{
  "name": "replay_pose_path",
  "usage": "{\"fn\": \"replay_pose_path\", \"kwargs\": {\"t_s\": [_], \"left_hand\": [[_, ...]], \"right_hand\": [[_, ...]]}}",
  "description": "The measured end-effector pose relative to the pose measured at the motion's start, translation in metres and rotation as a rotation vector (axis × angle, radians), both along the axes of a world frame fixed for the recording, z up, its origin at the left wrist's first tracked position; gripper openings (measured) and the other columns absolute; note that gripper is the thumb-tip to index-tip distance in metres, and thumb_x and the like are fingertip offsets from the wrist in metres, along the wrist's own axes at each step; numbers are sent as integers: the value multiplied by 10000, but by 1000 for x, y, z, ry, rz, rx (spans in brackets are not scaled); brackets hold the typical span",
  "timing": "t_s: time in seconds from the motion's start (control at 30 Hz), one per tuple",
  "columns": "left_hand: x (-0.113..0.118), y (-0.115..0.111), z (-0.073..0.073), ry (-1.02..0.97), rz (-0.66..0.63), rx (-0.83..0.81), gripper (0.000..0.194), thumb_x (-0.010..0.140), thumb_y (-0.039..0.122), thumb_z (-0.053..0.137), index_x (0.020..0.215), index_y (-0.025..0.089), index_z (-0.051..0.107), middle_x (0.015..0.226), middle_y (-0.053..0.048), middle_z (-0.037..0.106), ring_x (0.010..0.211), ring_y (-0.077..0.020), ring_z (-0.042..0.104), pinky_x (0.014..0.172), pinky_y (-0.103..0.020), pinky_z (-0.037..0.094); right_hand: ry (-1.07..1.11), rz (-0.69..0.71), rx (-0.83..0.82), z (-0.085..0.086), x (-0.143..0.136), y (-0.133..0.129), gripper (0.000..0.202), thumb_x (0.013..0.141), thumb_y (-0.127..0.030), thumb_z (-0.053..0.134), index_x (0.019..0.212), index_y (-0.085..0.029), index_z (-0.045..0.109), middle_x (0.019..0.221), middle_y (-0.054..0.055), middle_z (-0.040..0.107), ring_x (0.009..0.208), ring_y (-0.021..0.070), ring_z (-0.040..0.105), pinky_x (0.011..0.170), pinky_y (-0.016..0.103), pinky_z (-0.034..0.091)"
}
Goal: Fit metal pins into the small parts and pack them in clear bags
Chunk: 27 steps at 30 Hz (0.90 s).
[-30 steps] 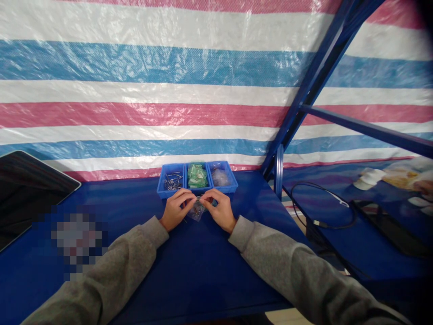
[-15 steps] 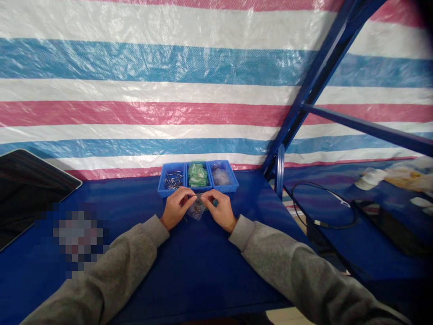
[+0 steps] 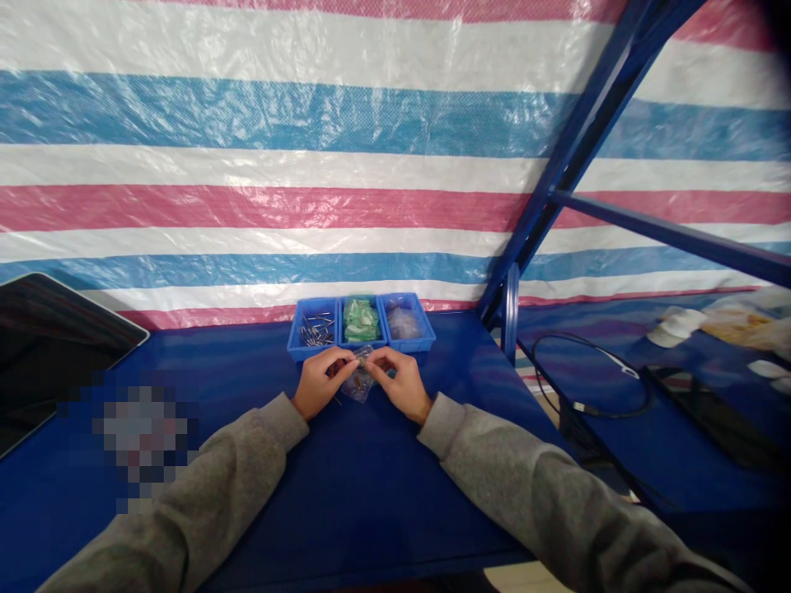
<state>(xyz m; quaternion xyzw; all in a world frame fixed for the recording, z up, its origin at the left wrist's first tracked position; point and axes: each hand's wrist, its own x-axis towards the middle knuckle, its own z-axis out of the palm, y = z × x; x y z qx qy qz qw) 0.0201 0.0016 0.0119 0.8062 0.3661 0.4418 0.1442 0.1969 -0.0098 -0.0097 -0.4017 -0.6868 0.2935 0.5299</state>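
Between my hands is a small clear plastic bag (image 3: 358, 385) with something small and brownish inside, too small to name. My left hand (image 3: 322, 382) pinches its upper left part between thumb and fingers. On the other side my right hand (image 3: 400, 382) pinches the upper right part, and the fingertips of both hands nearly meet. Just beyond the hands stand three blue bins in a row. The left bin (image 3: 297, 339) holds loose thin metal pieces (image 3: 317, 331). Green packets (image 3: 361, 319) fill the middle one, and clear plastic bags (image 3: 403, 323) lie in the right one.
A dark-screened device (image 3: 49, 354) lies at the left, near a blurred-out patch. At the right, a blue metal frame (image 3: 556, 181) rises beside a second surface with a black cable (image 3: 593, 412) and a dark flat device (image 3: 710, 412). Striped sheeting (image 3: 278, 206) hangs behind.
The top edge of the clear bag now stands up between my fingertips, where before it was pulled flat. My hands have barely shifted.
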Motion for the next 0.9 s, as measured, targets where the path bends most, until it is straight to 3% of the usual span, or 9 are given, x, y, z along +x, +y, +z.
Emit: {"fn": "replay_pose_path", "kwargs": {"t_s": [0.43, 0.7, 0.9], "left_hand": [[1, 2, -2, -24, -71, -6, 167, 865, 290, 500, 843, 149, 587, 754, -32, 560, 618, -102, 490, 566, -225, 415], [1, 2, -2, 24, -77, -73, 157, 884, 275, 459, 861, 153, 556, 752, -14, 521, 622, -99, 477, 569, -210, 405], [1, 0, 1, -19, -19, -104, 194, 888, 300, 452, 955, 160, 570, 841, -31, 576, 622, -96, 516, 570, -211, 430]], "right_hand": [[-66, 16, 57, 1, 0, 1, 142, 824, -310, 571, 785, -187, 629, 710, 10, 576, 622, 132, 538, 590, 245, 444], [-5, 28, -14, -2, -1, 1, 175, 821, -337, 563, 791, -176, 624, 665, -3, 585, 566, 117, 514, 560, 232, 435], [188, -80, -85, 0, -1, 4, 222, 809, -391, 566, 798, -173, 608, 617, -17, 561, 508, 98, 484, 488, 214, 413]]}}
